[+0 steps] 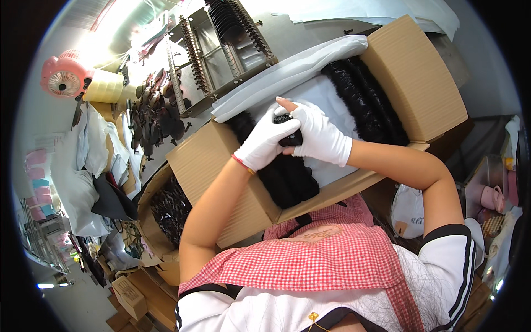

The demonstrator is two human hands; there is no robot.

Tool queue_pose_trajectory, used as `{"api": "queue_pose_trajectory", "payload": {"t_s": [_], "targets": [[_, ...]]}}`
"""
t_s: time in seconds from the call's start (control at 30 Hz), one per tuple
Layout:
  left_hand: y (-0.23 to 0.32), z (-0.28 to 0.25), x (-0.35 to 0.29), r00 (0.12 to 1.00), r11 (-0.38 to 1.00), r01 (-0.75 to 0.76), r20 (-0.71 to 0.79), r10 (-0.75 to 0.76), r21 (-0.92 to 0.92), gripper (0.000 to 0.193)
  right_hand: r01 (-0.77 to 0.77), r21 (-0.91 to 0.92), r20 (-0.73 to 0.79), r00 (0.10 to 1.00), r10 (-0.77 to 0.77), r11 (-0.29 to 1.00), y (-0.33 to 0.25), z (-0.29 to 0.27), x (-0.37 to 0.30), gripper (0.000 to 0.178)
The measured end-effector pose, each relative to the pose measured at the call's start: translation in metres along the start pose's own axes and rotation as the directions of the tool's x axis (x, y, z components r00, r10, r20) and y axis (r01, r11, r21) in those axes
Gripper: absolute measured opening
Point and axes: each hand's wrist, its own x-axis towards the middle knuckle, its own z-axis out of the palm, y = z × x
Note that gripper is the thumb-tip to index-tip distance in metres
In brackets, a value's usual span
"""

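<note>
Black glossy bundle (293,138) is up in both my hands, over the open cardboard box (420,83), kinda left of the middle. My left hand (268,138) and right hand (323,133) are in white gloves, fingers curled around it from either side, so yeah, gripping it. They cover a good chunk, so I can't tell exactly what it is, or whether it touches the stuff underneath. My right thumb tip pokes out bare. Black rows (287,174) fill the box's left end, shiny black rolls (370,102) sit at the right, white sheeting (326,94) between. Metal rack (227,52) is just past the far side, pink fan (65,77) way off upper left.
</note>
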Motion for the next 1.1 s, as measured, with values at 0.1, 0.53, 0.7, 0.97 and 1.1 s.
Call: {"api": "queue_pose_trajectory", "payload": {"t_s": [0.1,0.53,0.7,0.97,1.1], "targets": [[0.013,-0.028,0.015,0.998,0.919,0.058,0.007,-0.066,0.39,0.056,-0.166,0.093,0.114,0.981,0.156,0.982,0.015,-0.003,-0.005,0.115],[0.017,-0.056,0.084,0.842,0.183,-0.178,0.246,-0.481,0.967,0.051,-0.698,0.242,0.477,0.69,0.544,0.673,0.041,-0.001,-0.025,0.073],[-0.007,-0.061,0.079,0.953,0.211,-0.067,0.125,-0.275,0.975,0.049,-0.529,0.211,0.339,0.828,0.446,0.822,0.034,-0.015,-0.01,0.064],[0.048,-0.054,0.016,0.953,0.285,-0.303,0.282,0.113,0.91,0.039,0.047,0.205,-0.177,0.984,-0.01,0.978,0.019,-0.041,0.062,0.03],[0.153,-0.083,0.018,0.971,0.421,-0.204,0.129,0.201,0.884,0.037,0.171,0.058,-0.197,0.968,-0.157,0.984,0.017,-0.019,0.102,0.028]]}}
